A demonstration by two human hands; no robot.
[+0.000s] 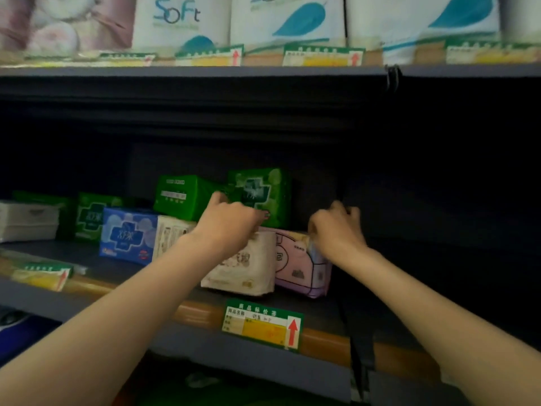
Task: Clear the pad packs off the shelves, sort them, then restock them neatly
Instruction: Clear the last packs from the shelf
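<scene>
left hand gripping green pad pack on shelf; right hand curling fingers, grip on pink pack unclear.

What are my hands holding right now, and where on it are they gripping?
The left hand grips the upright green pack at its lower left edge. The right hand is curled at the pink pack's top right corner; an actual grip cannot be told.

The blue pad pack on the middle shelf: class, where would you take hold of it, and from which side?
Grip the blue pad pack across its top edge, coming from the front and above. It stands upright facing out, a cream pack crowds its right side, and its top looks clear.
</scene>
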